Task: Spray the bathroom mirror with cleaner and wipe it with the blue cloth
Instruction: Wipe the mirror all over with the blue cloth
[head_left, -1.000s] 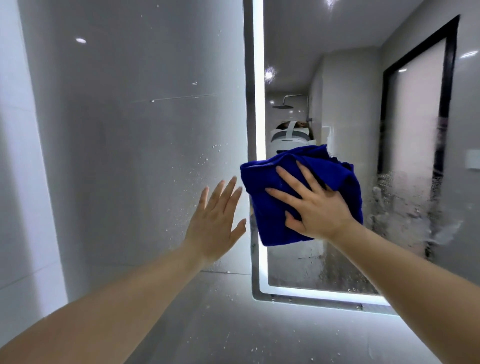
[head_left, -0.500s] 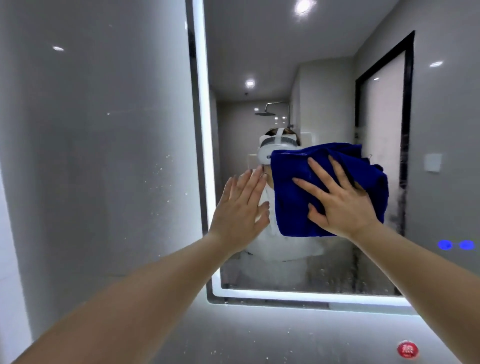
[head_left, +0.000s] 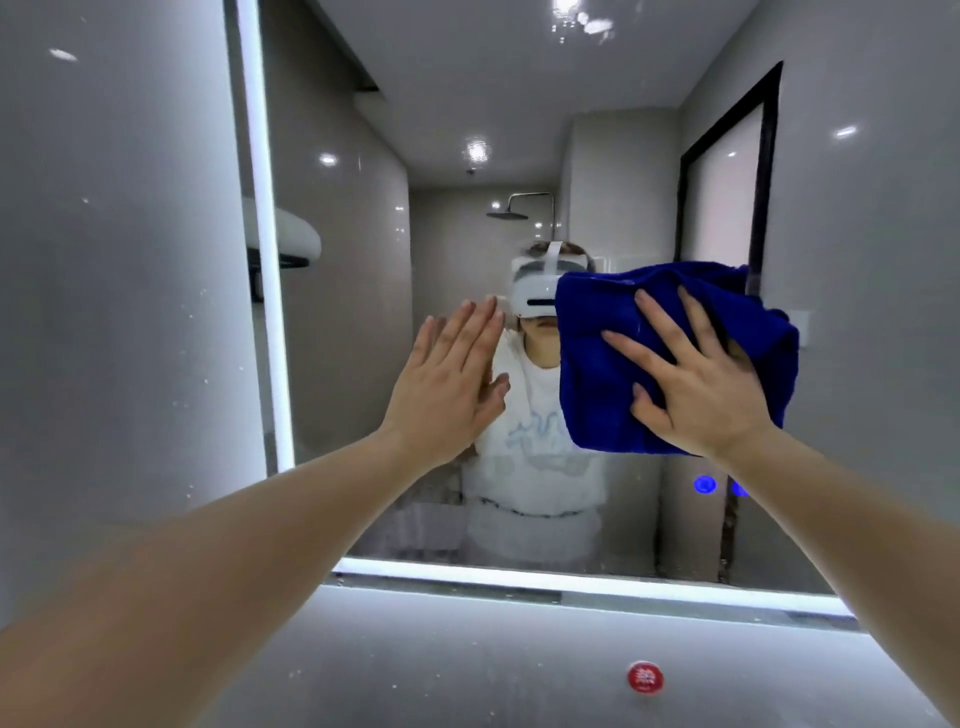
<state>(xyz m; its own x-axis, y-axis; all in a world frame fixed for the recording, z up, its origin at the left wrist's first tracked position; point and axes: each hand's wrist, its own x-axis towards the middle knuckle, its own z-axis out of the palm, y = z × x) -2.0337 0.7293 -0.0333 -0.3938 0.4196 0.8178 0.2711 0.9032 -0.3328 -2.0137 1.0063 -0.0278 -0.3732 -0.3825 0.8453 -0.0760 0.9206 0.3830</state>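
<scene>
While it fills most of the view, the bathroom mirror (head_left: 519, 130) hangs on a glossy grey wall (head_left: 114, 260), edged down its left side and along its bottom by a lit white strip (head_left: 270, 332). Its lower part looks streaked and wet, and two small blue lights (head_left: 705, 484) glow there near the right forearm. Below the mirror lies a pale, speckled surface, with a round red sticker (head_left: 645, 676) on it. The blue cloth (head_left: 597, 364), bunched into a thick wad, sits flat against the glass right of centre. The right hand (head_left: 696, 384) lies on the cloth with fingers spread wide, pressing it to the mirror. The left hand (head_left: 447, 384) is just beside the cloth, empty, fingers straight and close together, palm toward the glass; whether it touches the glass I cannot tell.
</scene>
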